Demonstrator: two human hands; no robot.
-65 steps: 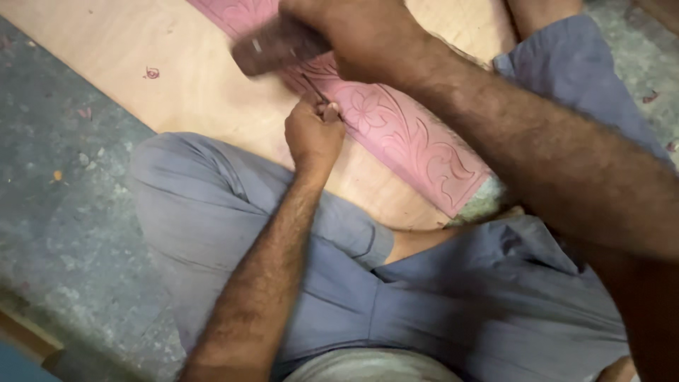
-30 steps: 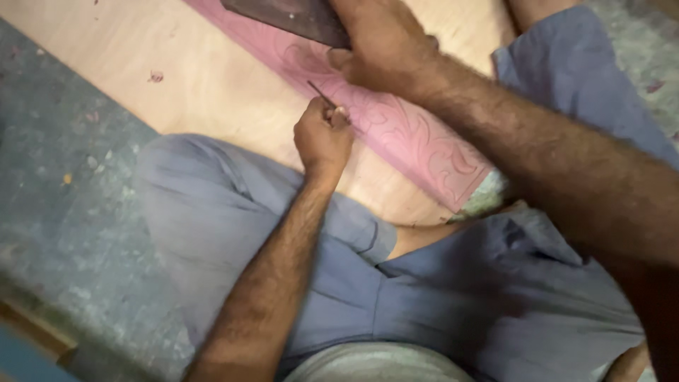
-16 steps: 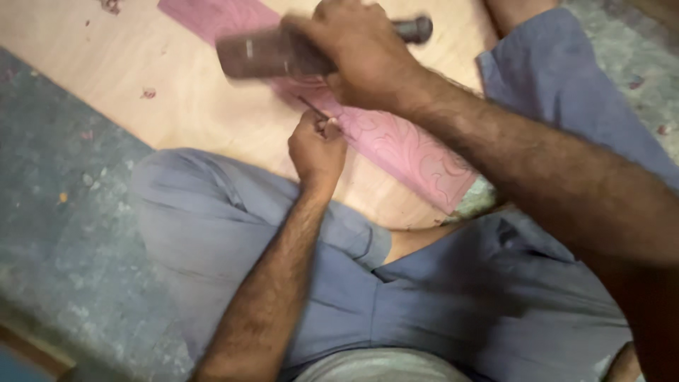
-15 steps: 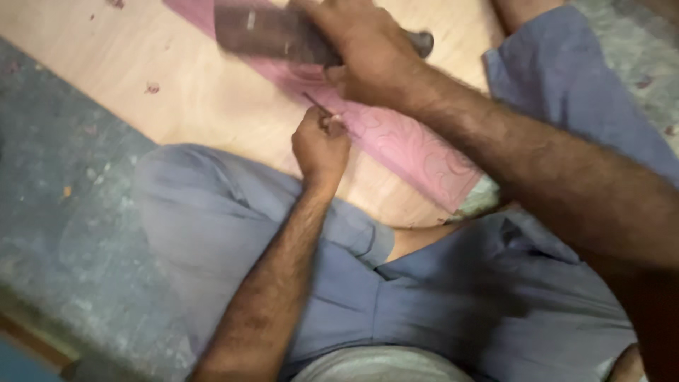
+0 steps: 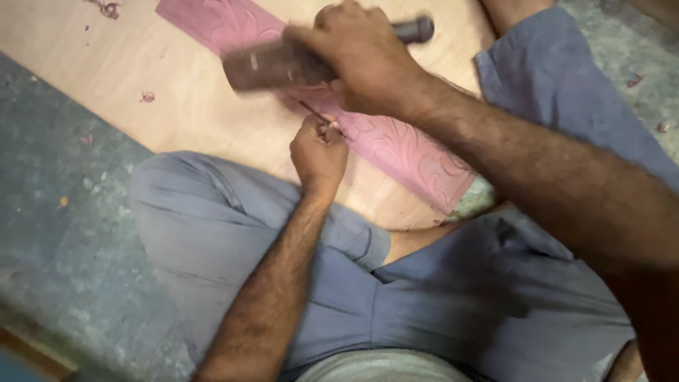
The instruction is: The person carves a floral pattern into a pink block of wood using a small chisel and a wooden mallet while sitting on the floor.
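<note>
- Grey-green floor lies under you, rough and speckled, with small bits of wood dust on it.
- On the floor lies a big pale wooden board. A few little pink shavings sit on its bare part.
- A long pink strip of wood lies slantwise on the board. It has curly leaf shapes cut into it.
- You sit cross-legged in blue-grey trousers, and your knees come right up to the board. The near end of the pink strip is just beside your right leg.
- Your left hand is curled tight. Its grip is closed on a thin chisel. The hand rests on the pink strip, and the thin tool pokes up and to the left from your fingers.
- You can see only a short bit of the chisel; its tip is hidden by your hand.
- Your right hand is above the strip, higher than the left hand. Its grip is wrapped firmly around a dark mallet.
- The mallet's head sticks out to the left and looks blurry. Its dark handle end pokes out on the right side of your fist.
- The mallet head is just above the chisel, close to it, but you cannot tell if they touch.
</note>
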